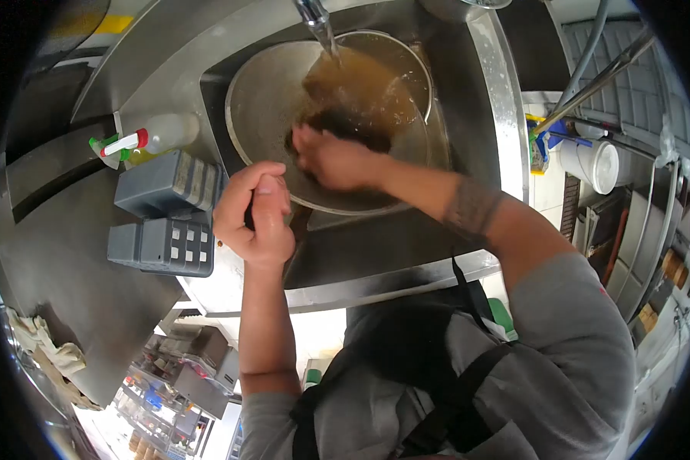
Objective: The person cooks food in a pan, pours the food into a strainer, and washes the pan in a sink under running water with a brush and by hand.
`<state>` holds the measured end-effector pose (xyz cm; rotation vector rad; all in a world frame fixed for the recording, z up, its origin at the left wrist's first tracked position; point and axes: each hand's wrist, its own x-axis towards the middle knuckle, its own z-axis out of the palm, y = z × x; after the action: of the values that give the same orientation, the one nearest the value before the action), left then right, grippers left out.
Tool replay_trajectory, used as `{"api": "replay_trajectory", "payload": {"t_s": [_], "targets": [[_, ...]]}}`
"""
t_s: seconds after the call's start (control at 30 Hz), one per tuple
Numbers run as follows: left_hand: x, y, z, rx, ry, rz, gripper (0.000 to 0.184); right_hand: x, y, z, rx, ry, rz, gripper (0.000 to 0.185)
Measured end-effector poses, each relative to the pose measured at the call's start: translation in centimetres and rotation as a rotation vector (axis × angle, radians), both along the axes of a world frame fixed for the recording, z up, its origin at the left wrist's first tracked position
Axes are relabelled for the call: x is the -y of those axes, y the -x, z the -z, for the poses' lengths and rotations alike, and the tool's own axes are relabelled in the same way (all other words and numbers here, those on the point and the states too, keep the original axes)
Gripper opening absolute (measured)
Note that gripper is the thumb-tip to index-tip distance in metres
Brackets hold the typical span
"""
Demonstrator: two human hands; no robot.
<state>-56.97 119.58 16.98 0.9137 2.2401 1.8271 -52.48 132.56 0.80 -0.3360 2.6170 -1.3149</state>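
water runs from a tap (318, 23) into a wide, round metal pan (264, 100) in the sink (468, 92), with brownish liquid (368, 84) toward its far side. the right hand (337, 159) is inside the pan, blurred, fingers partly bent near a dark patch; i cannot tell whether it grips anything. the left hand (257, 218) is by the near-left rim, fingers and thumb folded in; whether it closes on the pan is hidden. good handling, i judge, calls for a braced rim, fingers following the curved wall, and gentle strokes that avoid splashing. the gap between pan and sink wall looks wider on the right; on the left, grey containers (172, 245) crowd the left hand, with a clear bottle (169, 132) beyond.
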Motion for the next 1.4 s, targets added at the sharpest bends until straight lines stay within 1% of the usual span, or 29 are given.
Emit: {"api": "replay_trajectory", "payload": {"t_s": [0.03, 0.07, 0.17, 0.2, 0.27, 0.33, 0.4, 0.47, 0.5, 0.53, 0.57, 0.6, 0.67, 0.7, 0.73, 0.8, 0.83, 0.87, 0.93, 0.97, 1.03, 1.13, 1.17, 1.2, 1.27, 1.3, 1.33, 1.37, 1.4], "targets": [[0.2, 0.1, 0.2, 0.034, -0.066, 0.016, 0.021, -0.4, 3.0, 2.2, -0.008, 0.010, 0.105, 0.053], [0.3, 0.0, 0.2, 0.038, -0.061, 0.021, 0.021, -0.4, 4.7, 3.5, -0.015, 0.018, 0.207, 0.052], [-0.1, 0.1, -0.3, 0.050, -0.084, 0.028, 0.025, 1.0, 4.1, 2.2, 0.063, -0.020, 0.197, 0.050], [-0.6, 0.1, -1.0, 0.039, -0.055, 0.027, 0.026, 2.1, 1.3, 2.3, -0.071, -0.013, 0.175, 0.049], [-0.7, 0.2, -1.2, 0.024, -0.030, 0.018, 0.027, 0.6, -1.5, -0.7, -0.009, -0.099, -0.014, 0.049], [-0.3, 0.5, -0.4, 0.033, -0.077, 0.055, 0.026, -0.8, 0.1, 0.6, 0.095, -0.039, 0.053, 0.049], [0.2, 0.3, 0.5, -0.008, -0.073, 0.064, 0.026, -2.8, 4.3, 4.2, 0.158, -0.070, 0.180, 0.048], [0.7, 0.0, 0.4, -0.032, -0.055, 0.071, 0.026, -1.4, 4.2, 7.0, -0.067, -0.504, -0.045, 0.049], [0.5, -0.1, 0.1, -0.032, -0.052, 0.062, 0.026, -1.4, 2.6, 4.8, -0.004, -0.429, -0.122, 0.050], [0.4, -0.2, 0.0, -0.029, -0.052, 0.051, 0.026, -1.4, -0.4, 1.2, 0.062, -0.355, -0.199, 0.051], [0.5, -0.1, 0.1, -0.025, -0.056, 0.040, 0.026, -1.4, -2.8, -1.3, 0.096, -0.328, -0.234, 0.052], [0.7, 0.0, 0.2, -0.035, -0.036, 0.044, 0.026, -1.2, -2.8, -0.6, 0.096, -0.327, -0.244, 0.052], [0.9, -0.2, 0.6, -0.043, -0.018, 0.056, 0.026, -1.2, -2.7, 2.3, 0.038, -0.247, 0.102, 0.052], [1.3, -0.5, 1.2, -0.058, -0.021, 0.052, 0.025, -1.9, -0.4, 2.5, 0.116, -0.262, 0.096, 0.051], [1.4, -0.7, 1.4, -0.069, -0.021, 0.048, 0.024, -1.7, 0.4, 3.2, 0.122, -0.259, 0.099, 0.051], [1.1, -1.1, 0.9, -0.073, -0.012, 0.051, 0.024, -1.2, 0.9, 4.0, 0.089, -0.143, 0.209, 0.059], [0.6, -1.1, 0.5, -0.089, -0.011, 0.052, 0.023, -0.8, -0.6, 2.8, 0.166, -0.085, 0.179, 0.059], [0.2, -1.0, 0.2, -0.095, -0.019, 0.048, 0.023, -0.6, -2.7, 1.4, 0.136, -0.240, 0.010, 0.061], [0.0, -1.1, -0.3, -0.063, 0.016, 0.042, 0.024, 0.0, -3.8, -0.6, 0.283, -0.062, 0.120, 0.062], [0.3, -1.3, 0.0, -0.066, 0.016, 0.042, 0.024, -0.4, -2.5, 0.8, 0.280, -0.061, 0.120, 0.062], [1.1, -1.6, 1.0, -0.165, 0.062, 0.054, 0.024, -1.3, 1.2, 4.9, 0.128, -0.124, 0.238, 0.058], [0.4, -2.2, 0.5, -0.143, 0.028, 0.036, 0.021, -1.3, 1.1, 3.4, 0.200, -0.103, 0.234, 0.063], [-0.1, -2.2, 0.0, -0.142, 0.018, 0.034, 0.021, -1.0, -0.5, 2.2, 0.224, -0.096, 0.198, 0.061], [-0.8, -2.3, -0.7, -0.151, 0.049, 0.042, 0.021, -1.2, -2.4, 1.0, 0.183, -0.326, -0.055, 0.055], [-1.4, -2.5, -1.3, -0.162, 0.086, 0.037, 0.021, -1.9, -5.8, -0.2, 0.273, -0.126, 0.068, 0.046], [-1.7, -2.5, -1.4, -0.207, 0.086, 0.050, 0.022, -2.7, -5.1, 0.5, 0.266, -0.128, 0.059, 0.046], [-2.1, -2.7, -1.5, -0.248, 0.088, 0.071, 0.023, -4.0, -3.8, 1.9, 0.260, -0.280, 0.030, 0.043], [-2.7, -2.9, -1.7, -0.361, 0.097, 0.112, 0.025, -5.1, -2.6, 3.2, 0.248, -0.432, 0.002, 0.041], [-3.0, -3.3, -1.6, -0.366, 0.097, 0.111, 0.025, -5.3, -1.9, 4.4, 0.243, -0.432, 0.002, 0.041]]}}
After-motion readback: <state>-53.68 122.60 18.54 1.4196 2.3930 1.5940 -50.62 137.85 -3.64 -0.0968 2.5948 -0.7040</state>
